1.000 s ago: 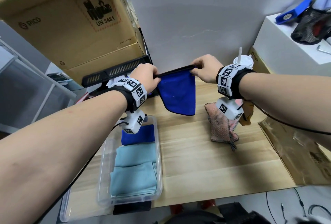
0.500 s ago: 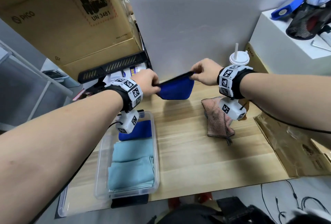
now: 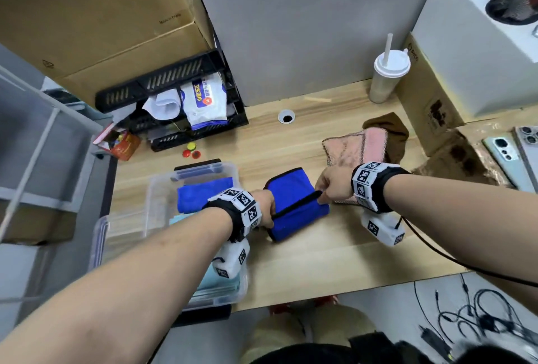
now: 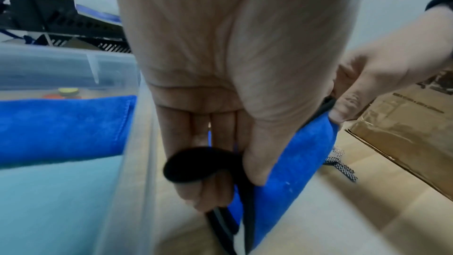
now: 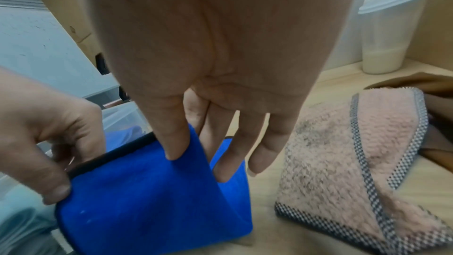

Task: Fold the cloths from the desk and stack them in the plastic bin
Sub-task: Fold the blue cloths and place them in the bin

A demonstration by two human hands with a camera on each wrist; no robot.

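Note:
A blue cloth (image 3: 294,203) with a black hem lies on the desk, its near half doubled over. My left hand (image 3: 263,207) pinches the hem's left end between thumb and fingers (image 4: 255,162). My right hand (image 3: 332,186) pinches the right end, its thumb (image 5: 175,143) on top of the blue cloth (image 5: 152,197). The clear plastic bin (image 3: 163,188) stands left of the cloth and holds a folded blue cloth (image 3: 201,194) and light teal cloths (image 4: 56,201). A pink cloth (image 3: 358,151) with a checked border lies behind my right hand, partly on a brown cloth (image 3: 390,133).
A lidded cup with a straw (image 3: 388,75) stands at the back right beside cardboard boxes (image 3: 428,107). A black crate (image 3: 186,98) with wipes sits at the back left under a big carton (image 3: 96,8). Phones (image 3: 512,154) lie far right. Cables (image 3: 480,317) lie on the floor.
Both hands have come down from mid-air, bringing the blue cloth onto the desk beside the bin, with its held edge now folded over the lower half. The head view has tilted downward.

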